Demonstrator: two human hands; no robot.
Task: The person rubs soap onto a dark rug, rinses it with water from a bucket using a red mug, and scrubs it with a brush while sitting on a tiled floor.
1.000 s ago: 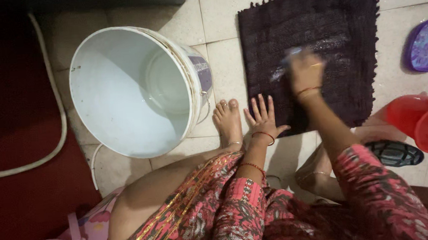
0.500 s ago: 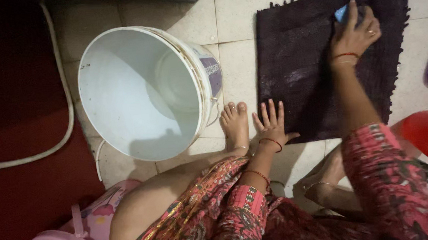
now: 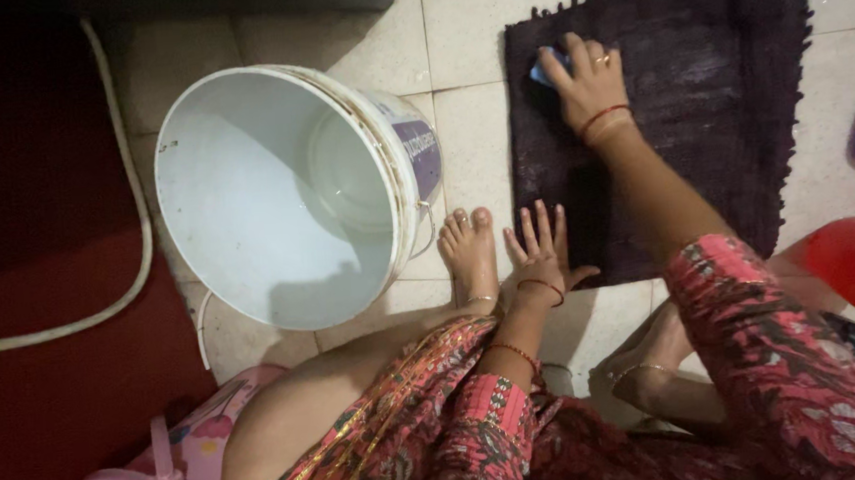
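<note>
The dark mat [image 3: 679,102] lies flat on the tile floor [image 3: 453,28], right beside the white bucket [image 3: 284,195]. It looks soft, shaggy and wet, so we think it is floppy and heavy; the fringed edges are best to grab. Our right hand [image 3: 587,83] curls around a blue scrubber [image 3: 543,69] near the mat's far left corner. Our left hand [image 3: 541,252] lies open, pressing the near left corner.

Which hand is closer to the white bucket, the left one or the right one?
Left. The left hand lies flat on the dark mat's near corner, just beside the white bucket. The right hand is farther off, at the mat's far edge.
</note>
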